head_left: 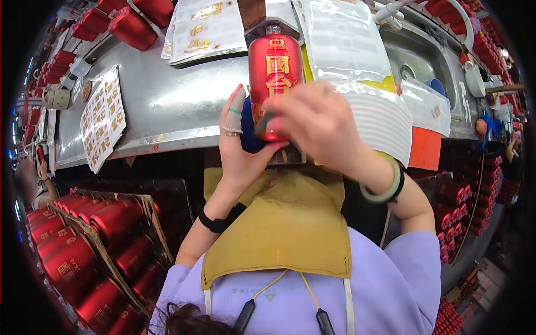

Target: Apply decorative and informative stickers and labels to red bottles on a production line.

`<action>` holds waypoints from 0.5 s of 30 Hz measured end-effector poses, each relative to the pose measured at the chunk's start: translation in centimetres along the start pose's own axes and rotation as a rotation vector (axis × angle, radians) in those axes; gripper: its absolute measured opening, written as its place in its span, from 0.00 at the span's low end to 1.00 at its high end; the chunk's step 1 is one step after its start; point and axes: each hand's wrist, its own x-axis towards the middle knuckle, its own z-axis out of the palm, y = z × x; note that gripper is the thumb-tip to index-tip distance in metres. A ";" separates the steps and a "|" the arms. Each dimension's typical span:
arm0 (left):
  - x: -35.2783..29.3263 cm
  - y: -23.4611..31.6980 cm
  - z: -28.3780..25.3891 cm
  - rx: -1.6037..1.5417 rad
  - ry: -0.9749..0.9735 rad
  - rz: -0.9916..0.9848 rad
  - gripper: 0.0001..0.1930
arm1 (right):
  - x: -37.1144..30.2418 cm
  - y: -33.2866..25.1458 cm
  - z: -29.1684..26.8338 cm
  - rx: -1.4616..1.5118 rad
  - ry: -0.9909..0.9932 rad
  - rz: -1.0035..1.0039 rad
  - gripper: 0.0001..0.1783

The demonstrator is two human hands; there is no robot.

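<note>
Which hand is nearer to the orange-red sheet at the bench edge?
Right. The right hand is over the lower part of the red bottle, left of the orange-red sheet; the left hand is farther off, at the bottle's left side.

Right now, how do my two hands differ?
Your left hand is spread at the red bottle's left side; your right hand reaches over its lower part, blurred. The right wears a pale green bangle; the left, only a black band. Both hands are at the bottle.
</note>
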 end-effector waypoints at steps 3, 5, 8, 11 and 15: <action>0.6 0.4 0.4 0.081 0.107 0.046 0.53 | 2.8 3.9 -0.6 -0.386 0.210 -0.072 0.13; 0.7 0.2 0.5 -0.034 0.089 -0.026 0.51 | 2.1 3.6 -0.4 -0.483 0.171 -0.194 0.11; 0.6 -0.2 -0.2 -0.045 0.039 -0.011 0.50 | -1.4 -1.2 0.7 0.016 -0.061 -0.198 0.10; 0.0 -0.4 -0.1 0.003 0.023 -0.088 0.49 | -0.5 1.5 1.5 -0.012 0.153 -0.034 0.09; 0.0 -1.3 -0.2 -0.033 0.010 -0.047 0.49 | -0.3 2.6 0.0 -0.428 0.284 0.010 0.11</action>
